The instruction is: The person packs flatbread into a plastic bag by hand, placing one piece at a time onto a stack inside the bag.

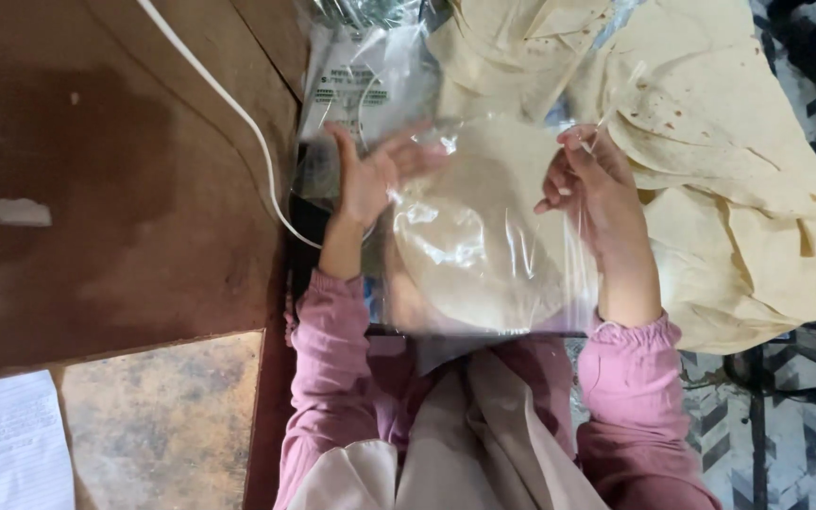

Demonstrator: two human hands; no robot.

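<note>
Far left, a sheet of white paper (7, 444) lies at the bottom corner, and above it spreads the brown wooden surface (96, 170), with a white cable (229, 104) running diagonally down across it. Moving in, a stack of printed plastic bags (361, 80) sits at the top edge, just beyond the fingers. Now the left hand (370, 175), pink sleeve behind it, fingers spread wide and flat against the left side of a clear plastic bag (484, 236). Inside that bag, dead centre in front of the person, rests a round pale flatbread (474, 227), the film glinting over it. On to the right hand (592, 179): fingers curled, pinching the bag's upper right edge and lifting it. Further right, a big loose pile of thin flatbreads (720, 161), speckled with brown spots, drapes over a patterned black-and-white cloth (805, 397).
</note>
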